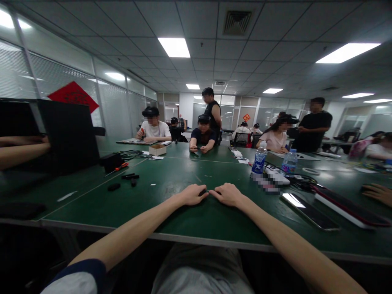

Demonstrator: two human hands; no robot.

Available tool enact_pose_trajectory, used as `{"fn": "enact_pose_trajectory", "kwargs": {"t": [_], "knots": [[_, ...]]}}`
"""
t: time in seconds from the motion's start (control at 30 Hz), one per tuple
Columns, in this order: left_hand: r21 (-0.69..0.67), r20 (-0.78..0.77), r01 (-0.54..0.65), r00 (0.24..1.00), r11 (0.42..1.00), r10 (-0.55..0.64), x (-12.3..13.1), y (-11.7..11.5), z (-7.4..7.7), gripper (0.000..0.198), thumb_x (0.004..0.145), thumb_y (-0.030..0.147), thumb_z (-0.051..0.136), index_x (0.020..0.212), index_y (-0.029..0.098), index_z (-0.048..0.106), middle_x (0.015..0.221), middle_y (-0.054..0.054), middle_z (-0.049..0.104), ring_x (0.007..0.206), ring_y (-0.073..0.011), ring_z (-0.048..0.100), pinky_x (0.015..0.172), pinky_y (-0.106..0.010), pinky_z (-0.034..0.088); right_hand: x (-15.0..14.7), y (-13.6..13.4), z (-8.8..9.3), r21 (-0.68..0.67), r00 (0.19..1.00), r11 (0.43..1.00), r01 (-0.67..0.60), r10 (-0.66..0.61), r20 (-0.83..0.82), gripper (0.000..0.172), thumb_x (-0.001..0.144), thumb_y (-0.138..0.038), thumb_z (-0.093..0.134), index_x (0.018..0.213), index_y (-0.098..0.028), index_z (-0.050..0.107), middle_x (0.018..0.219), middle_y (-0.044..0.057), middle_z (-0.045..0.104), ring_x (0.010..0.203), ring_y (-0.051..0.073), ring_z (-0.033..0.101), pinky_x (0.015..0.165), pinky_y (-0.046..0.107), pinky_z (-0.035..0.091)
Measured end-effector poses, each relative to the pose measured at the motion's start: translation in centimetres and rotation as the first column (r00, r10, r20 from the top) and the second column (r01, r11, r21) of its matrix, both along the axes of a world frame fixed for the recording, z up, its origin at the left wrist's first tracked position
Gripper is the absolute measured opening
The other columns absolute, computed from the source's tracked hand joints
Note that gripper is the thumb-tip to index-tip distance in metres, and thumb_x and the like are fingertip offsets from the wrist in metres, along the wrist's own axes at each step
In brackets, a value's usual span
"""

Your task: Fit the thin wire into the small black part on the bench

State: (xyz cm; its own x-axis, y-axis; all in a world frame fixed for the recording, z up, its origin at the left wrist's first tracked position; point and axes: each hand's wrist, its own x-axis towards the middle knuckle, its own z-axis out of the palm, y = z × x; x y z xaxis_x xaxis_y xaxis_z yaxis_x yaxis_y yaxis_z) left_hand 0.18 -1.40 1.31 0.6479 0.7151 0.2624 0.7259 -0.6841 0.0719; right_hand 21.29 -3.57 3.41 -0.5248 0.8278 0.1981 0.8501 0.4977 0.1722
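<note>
My left hand (193, 194) and my right hand (228, 194) rest side by side on the green table (153, 204), knuckles up and fingers curled under. A small dark object (203, 191) shows between the left hand's fingers, too small to name. The fingertips of both hands meet over a tiny thing on the table that I cannot make out. Both forearms reach out from the table's near edge.
A phone (309, 210) and a red-edged flat device (349, 208) lie to the right. Two water bottles (259, 160) and tangled cables (294, 177) stand beyond. On the left sit a black screen (69, 134), a screwdriver (118, 168) and small black parts (130, 177). Several people sit and stand at the far side.
</note>
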Motion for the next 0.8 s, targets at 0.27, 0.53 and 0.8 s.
{"fn": "enact_pose_trajectory", "kwargs": {"t": [0.27, 0.53, 0.8], "knots": [[-0.043, 0.018, 0.008, 1.000, 0.999, -0.008, 0.06, -0.10, 0.26, 0.040, 0.089, 0.052, 0.031, 0.096, 0.020, 0.054, 0.083, -0.007, 0.064, 0.071, -0.0191, 0.060, 0.060, -0.027, 0.040, 0.02, -0.02, 0.06, -0.027, 1.000, 1.000, 0.010, -0.010, 0.013, 0.067, 0.090, -0.063, 0.015, 0.085, -0.022, 0.067, 0.085, 0.007, 0.068, 0.078, 0.019, 0.062, 0.072, 0.027, 0.041], [-0.059, 0.073, 0.036, 0.997, 0.998, -0.031, -0.07, 0.37, -0.18, 0.045, 0.089, 0.056, 0.028, 0.097, 0.021, 0.055, 0.081, -0.006, 0.064, 0.073, -0.0191, 0.060, 0.063, -0.027, 0.041, 0.02, 0.00, -0.13, -0.003, 1.000, 1.000, -0.007, 0.007, 0.015, 0.068, 0.090, -0.063, 0.014, 0.088, -0.023, 0.068, 0.087, 0.007, 0.069, 0.082, 0.021, 0.063, 0.074, 0.028, 0.042], [-0.061, 0.092, 0.064, 0.994, 0.996, -0.059, -0.07, 0.69, -0.45, 0.046, 0.089, 0.057, 0.026, 0.095, 0.021, 0.055, 0.078, -0.005, 0.063, 0.068, -0.0176, 0.059, 0.058, -0.025, 0.038, 0.27, 0.14, -0.08, -0.005, 0.999, 1.000, -0.031, 0.031, 0.010, 0.068, 0.090, -0.064, 0.015, 0.082, -0.021, 0.068, 0.081, 0.007, 0.068, 0.074, 0.019, 0.063, 0.069, 0.026, 0.042]]}}
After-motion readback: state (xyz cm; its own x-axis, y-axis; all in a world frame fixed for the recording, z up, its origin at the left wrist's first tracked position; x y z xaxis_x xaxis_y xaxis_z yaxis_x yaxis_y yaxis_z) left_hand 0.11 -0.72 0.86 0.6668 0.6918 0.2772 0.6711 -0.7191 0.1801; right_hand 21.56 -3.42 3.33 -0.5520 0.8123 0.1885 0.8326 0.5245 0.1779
